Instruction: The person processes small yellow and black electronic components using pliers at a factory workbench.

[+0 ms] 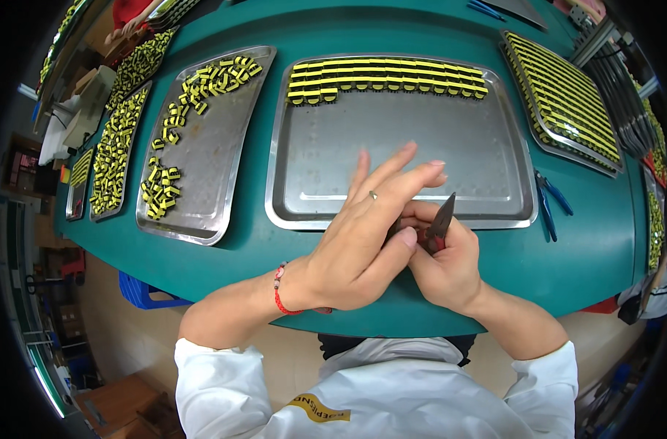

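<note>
My left hand (363,234) lies over my right hand (443,260) at the near edge of the green table, fingers stretched toward the middle tray. It pinches a small dark part, mostly hidden between thumb and fingers. My right hand grips pointed pliers (442,219) with red handles, the tip pointing up and away. The middle steel tray (399,146) holds neat rows of yellow-and-black components (388,77) along its far side. A red bead bracelet sits on my left wrist.
A left steel tray (202,168) carries loose yellow-and-black components. A right tray (567,95) is packed with ordered rows. More filled trays (118,150) stand at the far left. Blue-handled pliers (549,201) lie right of the middle tray. A blue crate (140,293) sits under the table.
</note>
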